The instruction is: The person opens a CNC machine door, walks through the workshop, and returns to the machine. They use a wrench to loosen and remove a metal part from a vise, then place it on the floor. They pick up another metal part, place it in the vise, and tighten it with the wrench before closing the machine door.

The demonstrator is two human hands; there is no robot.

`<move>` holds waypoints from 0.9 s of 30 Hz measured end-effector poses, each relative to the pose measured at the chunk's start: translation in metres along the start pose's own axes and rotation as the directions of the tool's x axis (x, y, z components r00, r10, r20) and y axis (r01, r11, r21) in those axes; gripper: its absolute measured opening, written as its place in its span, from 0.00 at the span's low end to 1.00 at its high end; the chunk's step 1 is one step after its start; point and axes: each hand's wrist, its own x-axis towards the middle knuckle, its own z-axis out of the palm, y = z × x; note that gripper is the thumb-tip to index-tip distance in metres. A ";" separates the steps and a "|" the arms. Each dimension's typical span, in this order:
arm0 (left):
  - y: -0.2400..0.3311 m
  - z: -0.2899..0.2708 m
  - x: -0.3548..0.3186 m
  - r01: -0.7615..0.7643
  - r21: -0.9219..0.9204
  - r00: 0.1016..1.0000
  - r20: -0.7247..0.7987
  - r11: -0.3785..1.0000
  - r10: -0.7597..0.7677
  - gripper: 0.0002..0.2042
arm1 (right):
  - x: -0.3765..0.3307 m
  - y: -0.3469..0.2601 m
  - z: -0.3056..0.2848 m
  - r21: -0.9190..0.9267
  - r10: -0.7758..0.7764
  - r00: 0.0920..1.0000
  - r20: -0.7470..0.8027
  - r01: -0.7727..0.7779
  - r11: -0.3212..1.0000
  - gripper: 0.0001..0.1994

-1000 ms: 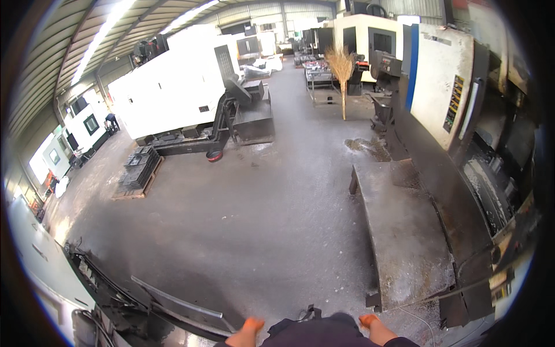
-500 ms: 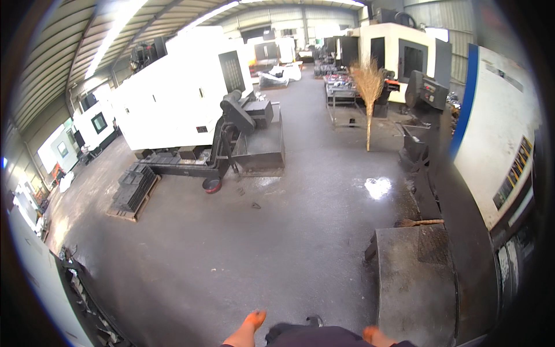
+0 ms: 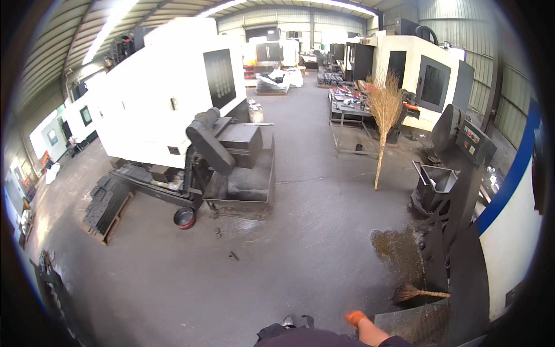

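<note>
My right hand [image 3: 355, 318], in an orange glove, swings low at the front, smeared by motion, so its fingers do not show clearly. Nothing can be made out in it. Closest to it is a grey metal box top [image 3: 410, 324], apart from the hand. Beyond that box lies a short-handled broom [image 3: 430, 294], its dark bristles pointing left. My left hand is out of the picture. Farther ahead on the right stands a tall twig broom [image 3: 384, 113], bristles up and handle end down, near a metal workbench [image 3: 352, 126] with tools and parts on top.
At left, a large white machine [image 3: 156, 98] has a conveyor over an open metal bin [image 3: 248, 188]. A round dark pan [image 3: 184, 217] and stacked metal blocks on a pallet [image 3: 107, 205] stand by it. A wet stain [image 3: 399, 248] marks the floor near a hopper [image 3: 433, 185].
I have moved forward: the machines, pan and both brooms appear closer and lower. My left hand has gone out of view, while my right hand has come farther into it.
</note>
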 end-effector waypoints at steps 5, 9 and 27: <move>0.355 -0.269 0.088 -0.448 0.076 0.742 -0.525 0.891 0.418 0.31 | -0.029 -0.012 -0.053 -0.071 -0.150 0.941 0.304 0.179 0.981 0.12; 0.589 -0.431 0.170 -0.691 -0.246 0.697 -0.476 0.680 0.536 0.24 | 0.060 -0.010 -0.146 -0.042 -0.047 0.960 0.275 0.061 0.997 0.12; 0.696 -0.557 0.441 0.187 -0.051 0.982 -0.022 0.981 -0.188 0.24 | 0.824 -0.312 -0.845 0.729 0.016 0.949 -0.316 0.232 0.643 0.20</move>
